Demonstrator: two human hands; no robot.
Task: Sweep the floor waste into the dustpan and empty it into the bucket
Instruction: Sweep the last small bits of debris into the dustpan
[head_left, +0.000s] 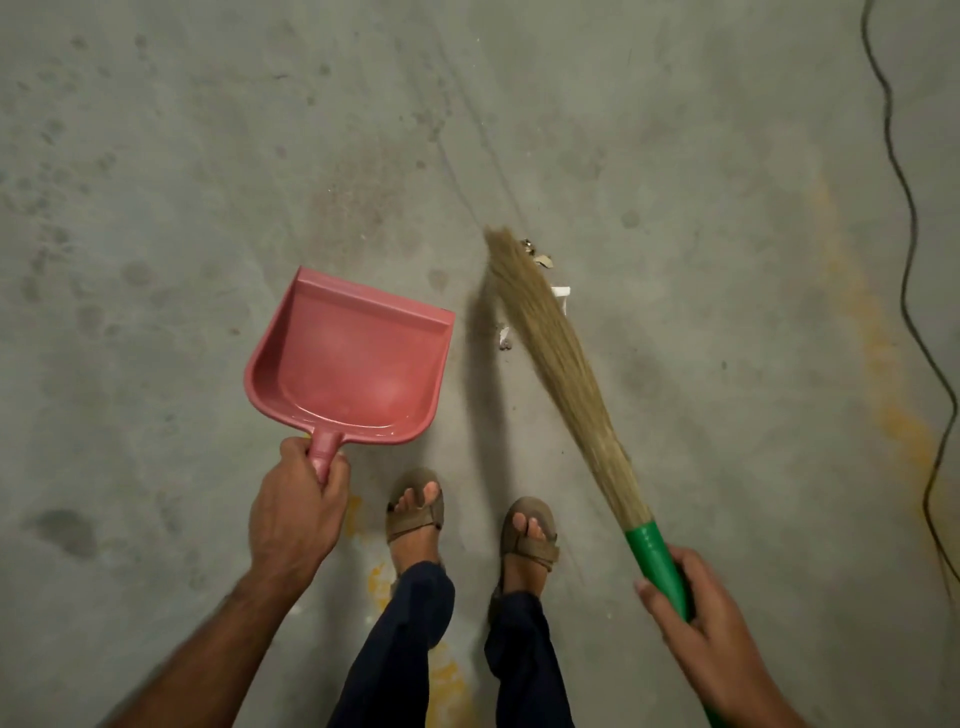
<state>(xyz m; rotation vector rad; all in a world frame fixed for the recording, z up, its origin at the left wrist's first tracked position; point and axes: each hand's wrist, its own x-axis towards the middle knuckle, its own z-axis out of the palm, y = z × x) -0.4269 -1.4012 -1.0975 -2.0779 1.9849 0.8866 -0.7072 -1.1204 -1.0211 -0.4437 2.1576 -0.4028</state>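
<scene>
The left hand (298, 506) wraps its fingers round the stubby handle of the pink moulded-plastic dustpan (345, 364), carrying it above the floor with its open lip pointing away from the person, ready, I'd say, to be set down once the rubbish is gathered. Its smooth, glossy tray looks bare so far. Over on the other side, the right hand (698, 605) grips the green plastic sleeve of the long grass broom (558, 364), angled forward and inward so the tapering straw-coloured bristles reach the small scatter of floor waste (537, 260), a few pale scraps and a white bit lying just beside and partly behind the bristle tip. The dustpan sits to the left of that litter, near but apart from it, which suits a sweep across towards it. Underfoot is rough, stained grey concrete floor (156, 182), blotchy with yellow marks. A thin black cable (906, 208) snakes down the right edge. The bucket isn't in sight from here.
</scene>
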